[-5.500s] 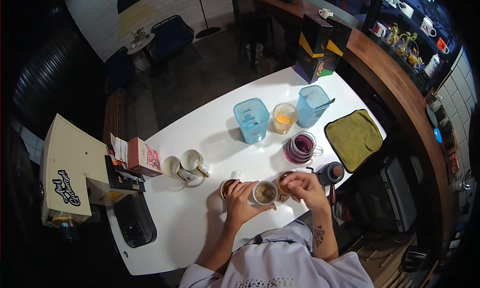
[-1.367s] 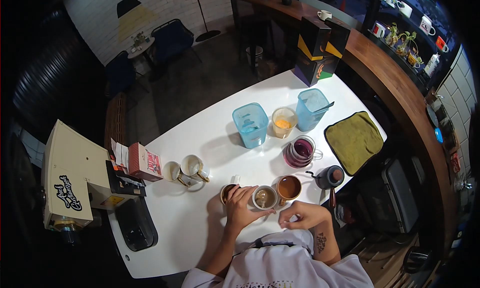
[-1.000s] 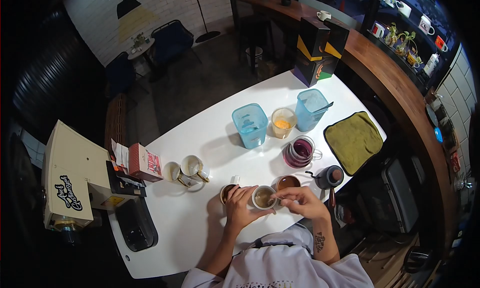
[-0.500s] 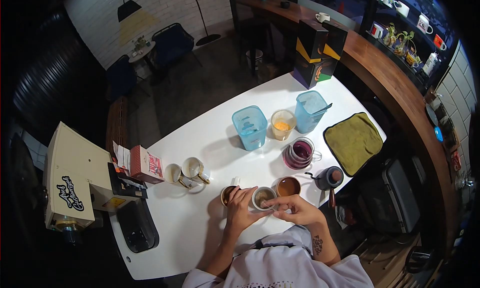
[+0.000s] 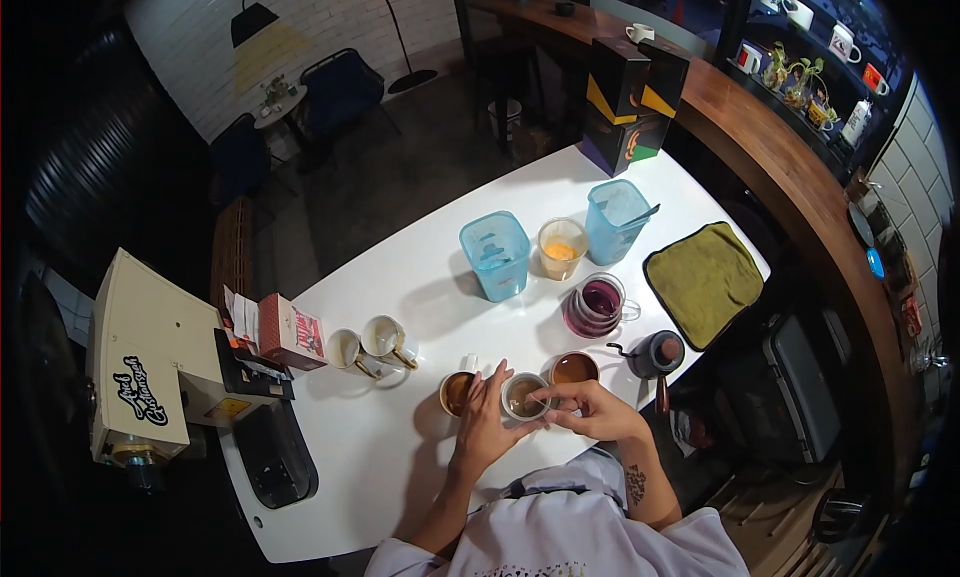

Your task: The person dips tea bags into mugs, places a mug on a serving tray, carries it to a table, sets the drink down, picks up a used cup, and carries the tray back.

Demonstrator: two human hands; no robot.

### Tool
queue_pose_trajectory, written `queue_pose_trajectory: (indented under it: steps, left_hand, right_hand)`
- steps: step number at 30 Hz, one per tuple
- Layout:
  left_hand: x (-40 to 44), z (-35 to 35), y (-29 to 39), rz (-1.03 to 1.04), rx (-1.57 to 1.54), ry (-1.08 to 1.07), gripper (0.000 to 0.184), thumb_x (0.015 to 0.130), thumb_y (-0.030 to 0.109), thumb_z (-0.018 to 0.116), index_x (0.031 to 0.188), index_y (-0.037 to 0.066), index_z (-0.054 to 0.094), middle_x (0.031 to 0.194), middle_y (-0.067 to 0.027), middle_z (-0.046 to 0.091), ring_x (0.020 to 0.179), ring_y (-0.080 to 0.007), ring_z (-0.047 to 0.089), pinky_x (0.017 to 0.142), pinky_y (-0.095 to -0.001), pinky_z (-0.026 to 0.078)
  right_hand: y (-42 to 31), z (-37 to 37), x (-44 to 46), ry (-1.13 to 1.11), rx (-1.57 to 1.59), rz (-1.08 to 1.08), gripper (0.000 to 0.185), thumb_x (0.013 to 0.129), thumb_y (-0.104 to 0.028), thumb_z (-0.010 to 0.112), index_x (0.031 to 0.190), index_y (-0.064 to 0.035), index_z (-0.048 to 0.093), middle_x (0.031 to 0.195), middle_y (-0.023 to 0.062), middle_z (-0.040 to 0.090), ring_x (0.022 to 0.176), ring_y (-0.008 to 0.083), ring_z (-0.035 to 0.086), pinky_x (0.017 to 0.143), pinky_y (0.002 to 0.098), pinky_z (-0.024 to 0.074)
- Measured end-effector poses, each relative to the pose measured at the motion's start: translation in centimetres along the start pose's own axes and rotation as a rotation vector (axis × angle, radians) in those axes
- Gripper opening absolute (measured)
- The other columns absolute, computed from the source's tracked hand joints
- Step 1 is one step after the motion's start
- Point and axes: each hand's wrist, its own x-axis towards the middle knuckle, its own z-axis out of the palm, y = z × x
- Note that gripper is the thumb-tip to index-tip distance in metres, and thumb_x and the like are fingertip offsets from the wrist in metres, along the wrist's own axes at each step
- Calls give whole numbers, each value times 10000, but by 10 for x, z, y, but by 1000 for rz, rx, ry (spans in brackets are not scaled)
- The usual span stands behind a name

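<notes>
A small pale cup (image 5: pixel 521 389) with brownish liquid stands near the table's front edge. My left hand (image 5: pixel 485 429) curves around it, fingers stretched along its left side and thumb at its near side. My right hand (image 5: pixel 595 415) is closed in a pinch, its fingertips over the cup's right rim; whatever they may hold is too small to make out. To the left, partly behind my left fingers, is a cup of brown liquid (image 5: pixel 456 395) with a white handle. Another cup of brown drink (image 5: pixel 574 368) stands behind my right hand.
A glass jug of purple liquid (image 5: pixel 600 299), two blue containers (image 5: pixel 497 259) (image 5: pixel 614 222) and a cup with orange contents (image 5: pixel 561 249) stand farther back. At right are a dark wooden-handled vessel (image 5: pixel 660 354) and a green cloth (image 5: pixel 704 282). Glass mugs (image 5: pixel 385 340) and a beige machine (image 5: pixel 145 352) are left.
My left fingers have spread and straightened, uncovering more of the left cup. My right fingertips have shifted slightly up at the middle cup's rim. The whole view has shifted a little.
</notes>
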Motion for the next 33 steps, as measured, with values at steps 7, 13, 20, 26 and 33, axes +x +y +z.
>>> queue_pose_trajectory:
  steps: [7, 13, 20, 26, 33]
  left_hand:
    - [0, 3, 5, -42, -186, -21, 1042, 689, 251, 899, 1493, 5, 284, 1363, -231, 551, 1242, -395, 559, 1034, -465, 461]
    - [-1, 5, 7, -71, -213, -10, 1022, 679, 241, 912, 1476, -10, 324, 1359, -218, 560, 1239, -348, 573, 1034, -437, 466]
    - [-4, 16, 3, -134, -328, 6, 968, 668, 178, 916, 1444, -2, 366, 1351, -179, 550, 1257, -305, 558, 1050, -414, 465]
    - [-1, 17, 13, -134, -273, 11, 947, 691, 146, 898, 1451, -2, 351, 1340, -169, 555, 1246, -288, 565, 1029, -403, 482]
    - [-4, 28, 0, -134, -444, 25, 913, 699, 178, 889, 1438, 24, 375, 1309, -192, 565, 1218, -327, 576, 1000, -431, 478]
  right_hand:
    - [-3, -4, -7, -25, -64, -163, 357, 952, -96, 642, 1299, -17, 622, 600, -91, 418, 561, 22, 289, 505, 226, 231]
    - [4, -8, -6, 63, -65, -15, 360, 947, -73, 629, 1301, -7, 617, 609, -77, 456, 563, 22, 314, 518, 221, 256]
    - [-8, -16, -16, 35, -19, -48, 372, 950, -98, 636, 1309, -5, 610, 583, -73, 456, 547, 20, 314, 508, 231, 255]
    - [2, -13, -17, 36, -63, -81, 378, 936, -98, 648, 1304, -17, 621, 561, -79, 427, 536, 14, 307, 491, 224, 235]
    - [3, -13, -16, 36, 13, -63, 395, 930, -118, 661, 1311, -21, 617, 558, -92, 408, 524, 4, 294, 475, 219, 210]
